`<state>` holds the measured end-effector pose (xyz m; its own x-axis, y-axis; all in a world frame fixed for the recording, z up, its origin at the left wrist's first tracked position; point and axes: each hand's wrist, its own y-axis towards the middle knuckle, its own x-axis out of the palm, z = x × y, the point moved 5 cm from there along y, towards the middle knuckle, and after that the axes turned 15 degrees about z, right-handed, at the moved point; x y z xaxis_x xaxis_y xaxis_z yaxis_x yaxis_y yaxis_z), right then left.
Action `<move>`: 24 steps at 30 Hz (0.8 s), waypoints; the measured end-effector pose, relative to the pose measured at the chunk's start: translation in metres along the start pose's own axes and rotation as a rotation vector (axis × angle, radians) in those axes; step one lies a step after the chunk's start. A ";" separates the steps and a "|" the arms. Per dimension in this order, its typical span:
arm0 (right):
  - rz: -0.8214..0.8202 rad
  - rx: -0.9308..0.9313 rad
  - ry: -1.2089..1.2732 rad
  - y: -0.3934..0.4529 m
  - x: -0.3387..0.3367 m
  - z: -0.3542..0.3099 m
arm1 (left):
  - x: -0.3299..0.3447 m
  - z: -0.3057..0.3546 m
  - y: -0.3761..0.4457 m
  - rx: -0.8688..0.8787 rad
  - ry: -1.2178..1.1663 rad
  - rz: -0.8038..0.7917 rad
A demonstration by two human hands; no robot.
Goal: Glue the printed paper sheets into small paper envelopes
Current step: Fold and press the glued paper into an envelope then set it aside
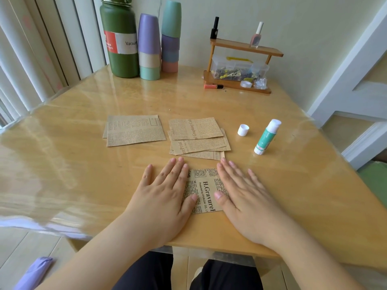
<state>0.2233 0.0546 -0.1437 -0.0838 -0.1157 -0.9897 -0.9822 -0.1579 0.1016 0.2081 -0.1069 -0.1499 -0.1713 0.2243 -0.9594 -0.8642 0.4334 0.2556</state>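
Left hand (165, 191) and right hand (245, 195): fingers spread flat, grasping nothing, palms pressing folded printed sheet (204, 189) onto desk (83, 164) near front edge. Just beyond: loose sheet stack (199, 137). Finished pile (134, 130) further left. Uncapped glue stick (267, 137) upright at right, cap (243, 130) beside it.

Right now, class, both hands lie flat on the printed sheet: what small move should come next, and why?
Probably lift the right hand and reach for the glue stick. It stands uncapped, its cap beside it, while both palms, left hand too, press the sheet flat. Whether its edge is already glued cannot be told.
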 end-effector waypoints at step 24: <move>0.164 -0.072 0.270 0.002 -0.005 -0.019 | -0.010 0.006 -0.007 0.119 -0.151 0.115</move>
<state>0.2255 0.0362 -0.1365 -0.1831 -0.3993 -0.8983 -0.9442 -0.1831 0.2739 0.2191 -0.1069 -0.1412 -0.1851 0.4028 -0.8964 -0.7797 0.4950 0.3835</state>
